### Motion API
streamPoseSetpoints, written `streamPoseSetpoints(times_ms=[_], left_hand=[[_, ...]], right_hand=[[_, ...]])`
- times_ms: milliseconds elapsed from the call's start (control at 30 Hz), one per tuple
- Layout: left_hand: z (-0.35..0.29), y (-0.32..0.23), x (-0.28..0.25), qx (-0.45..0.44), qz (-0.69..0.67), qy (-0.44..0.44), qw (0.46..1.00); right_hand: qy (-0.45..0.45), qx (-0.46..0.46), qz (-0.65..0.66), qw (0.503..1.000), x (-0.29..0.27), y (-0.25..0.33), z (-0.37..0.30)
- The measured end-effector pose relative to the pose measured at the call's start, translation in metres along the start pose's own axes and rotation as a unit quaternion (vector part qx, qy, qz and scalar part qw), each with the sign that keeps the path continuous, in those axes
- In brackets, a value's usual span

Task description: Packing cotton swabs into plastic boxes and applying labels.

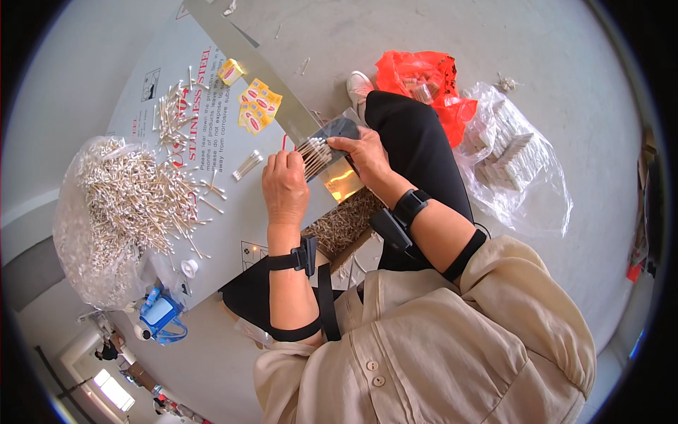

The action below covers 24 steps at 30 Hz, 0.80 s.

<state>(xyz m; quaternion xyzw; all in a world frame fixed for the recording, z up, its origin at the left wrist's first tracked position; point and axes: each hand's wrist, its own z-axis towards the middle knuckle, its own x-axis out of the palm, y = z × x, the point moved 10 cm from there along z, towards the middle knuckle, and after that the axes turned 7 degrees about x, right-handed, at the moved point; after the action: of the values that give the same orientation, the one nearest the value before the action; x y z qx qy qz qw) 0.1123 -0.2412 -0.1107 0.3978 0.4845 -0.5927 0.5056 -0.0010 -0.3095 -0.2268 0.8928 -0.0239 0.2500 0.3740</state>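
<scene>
A row of cotton swabs (311, 160) lies side by side on a dark grey flat holder (345, 129). My right hand (365, 157) grips the holder, its thumb pressed over the swab tips. At the row's left end is my left hand (284, 185), with fingers bent and pressed together. Whatever those fingertips pinch is hidden. A small bundle of swabs (247, 165) rests on the table left of this hand. Below both hands, an open box (347, 220) contains many loose swabs. Clear film shows beside the holder's far edge.
On the film-covered table (229, 201) a clear bag (67, 212) spills a swab pile (127, 194). Yellow cards (258, 106) and a small yellow box (230, 71) lie farther off. A red bag (418, 74), a clear bag of white packs (512, 152) and a blue bottle (162, 316) surround me.
</scene>
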Motion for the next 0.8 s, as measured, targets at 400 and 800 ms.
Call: streamPoseSetpoints(times_ms=[400, 800], left_hand=[[-0.013, 0.022, 0.008, -0.127, -0.073, 0.044, 0.988], [-0.005, 0.032, -0.007, -0.103, -0.066, -0.027, 0.992]], right_hand=[[0.000, 0.002, 0.009, 1.000, 0.000, -0.003, 0.002], [-0.004, 0.004, 0.004, 1.000, 0.001, 0.000, -0.001]])
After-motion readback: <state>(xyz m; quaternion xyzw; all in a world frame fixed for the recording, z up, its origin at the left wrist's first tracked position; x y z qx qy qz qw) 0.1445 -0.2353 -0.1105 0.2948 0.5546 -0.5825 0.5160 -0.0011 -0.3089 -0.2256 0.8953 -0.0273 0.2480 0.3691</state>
